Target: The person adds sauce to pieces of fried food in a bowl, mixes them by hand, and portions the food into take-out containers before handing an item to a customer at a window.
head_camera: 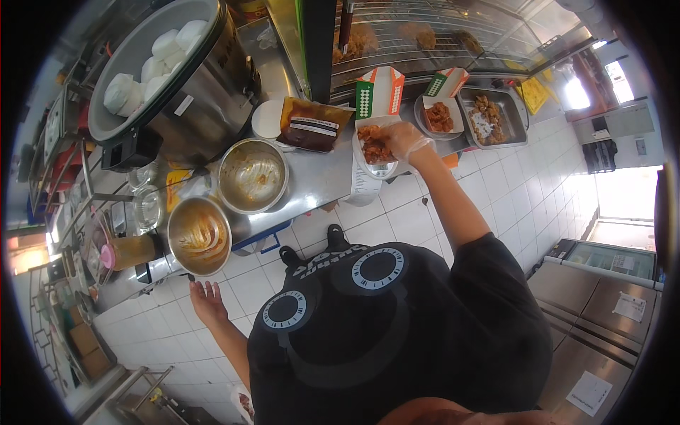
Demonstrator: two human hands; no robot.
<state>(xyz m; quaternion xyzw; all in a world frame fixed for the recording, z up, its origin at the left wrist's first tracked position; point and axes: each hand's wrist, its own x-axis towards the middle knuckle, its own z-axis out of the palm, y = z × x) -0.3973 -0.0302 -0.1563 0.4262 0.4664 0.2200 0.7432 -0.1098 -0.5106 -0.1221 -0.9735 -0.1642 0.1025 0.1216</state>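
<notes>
My right hand [405, 139], in a clear plastic glove, reaches into an open paper takeaway box [380, 95]. Its fingers touch sauce-coated fried chicken pieces [373, 147], but the fingertips are hidden, so I cannot tell whether they grip a piece. Under the box is a white digital scale [383, 171]. To the right stands a second paper box [446, 85] with coated chicken in it. Bare and holding nothing, my left hand [208, 303] hangs with fingers apart, just below a sauce-smeared steel bowl [200, 236] at the counter edge.
Another smeared bowl [253, 176] and a sauce pouch [314, 127] lie on the steel counter [324, 178]. A large cooker [204, 101] holds white wrapped bundles. Right of the boxes sits a steel tray [491, 122] of fried pieces, before a glass display warmer [446, 53].
</notes>
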